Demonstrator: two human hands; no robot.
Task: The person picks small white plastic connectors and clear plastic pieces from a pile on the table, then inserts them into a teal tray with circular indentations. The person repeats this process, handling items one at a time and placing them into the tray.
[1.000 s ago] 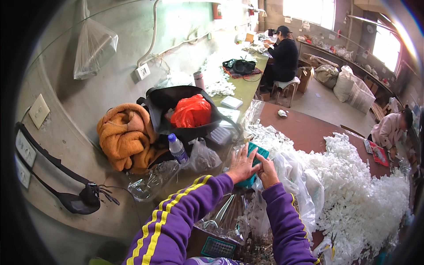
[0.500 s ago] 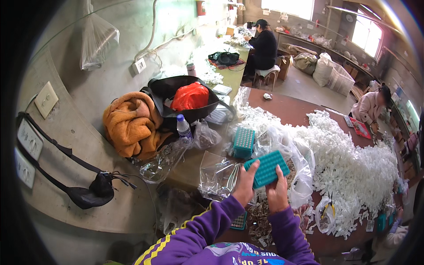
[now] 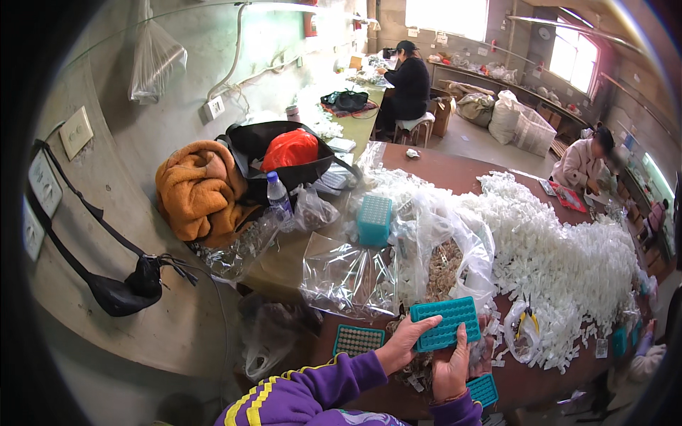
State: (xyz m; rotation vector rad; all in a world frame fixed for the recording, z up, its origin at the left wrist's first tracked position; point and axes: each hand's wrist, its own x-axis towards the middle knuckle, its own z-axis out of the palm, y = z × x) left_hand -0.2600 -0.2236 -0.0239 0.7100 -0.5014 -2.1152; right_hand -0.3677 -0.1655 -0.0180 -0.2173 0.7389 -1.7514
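A teal plastic tray (image 3: 446, 323) with rows of small round pockets is held tilted in front of me. My left hand (image 3: 406, 346) grips its left edge, thumb on top. My right hand (image 3: 452, 368) holds the lower edge, thumb against the face. Below and left of my left hand lies another teal tray (image 3: 357, 341), its pockets filled with small round pieces. One more teal tray (image 3: 483, 390) rests beside my right wrist, partly hidden by it. Farther off stands a teal stack of trays (image 3: 374, 219). Small dark metallic-looking pieces lie beneath my hands, mostly covered.
A large heap of small white plastic pieces (image 3: 561, 263) spreads to the right. Nearer are an open clear bag of tan bits (image 3: 442, 271), yellow-handled pliers (image 3: 527, 321) and a flat clear bag (image 3: 348, 273). A water bottle (image 3: 278, 193) stands left. Two people sit farther away.
Both hands have brought the teal tray down and nearer to me. The view has shifted, and the trays lying on the near table show more fully.
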